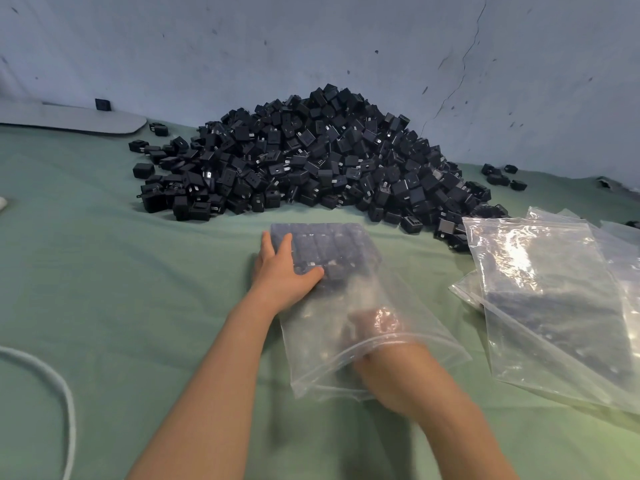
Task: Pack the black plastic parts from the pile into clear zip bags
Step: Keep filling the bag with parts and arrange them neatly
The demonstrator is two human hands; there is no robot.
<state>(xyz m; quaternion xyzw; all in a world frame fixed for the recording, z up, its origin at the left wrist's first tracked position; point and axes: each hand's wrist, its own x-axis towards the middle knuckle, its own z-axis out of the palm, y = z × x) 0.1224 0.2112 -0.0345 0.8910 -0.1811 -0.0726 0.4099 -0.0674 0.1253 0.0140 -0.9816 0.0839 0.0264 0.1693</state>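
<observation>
**Item:** zip bag (426,327), clear, part-filled, lying flat on the green cloth (121,271) with its mouth toward the person.

**Contents:** black parts (329,247) in tidy rows at the closed far end. Nothing can be made out in the near half.

**Hazards, as judged:**
- The rows may tumble out of line if the right hand (374,336) comes out fast and drags the thin film with it.
- The bag may slide or bunch up if the left hand (280,268) eases its pressure.
- Some parts show metal prongs, and a hard shove could snag or pierce the plastic.
- Overfilling toward the mouth would probably keep the zip from closing.

**Hands:**
- Left: flat, fingers straight and spread, pressing the bag's far left corner over the rows, thumb laid across the film.
- Right: pushed in through the mouth, wrist at the zip line. It is blurred behind the plastic — whether it grasps any parts cannot be told.

**Location:**
- The bag lies directly before the person, under the left hand and around the right.
- The pile (311,161) sits just beyond the bag's far end, against the wall.
- The spare bags (554,289) are stacked to the right of the right forearm — near, but not touching it.
- A white cord (65,393) lies at the near left, well apart.
</observation>
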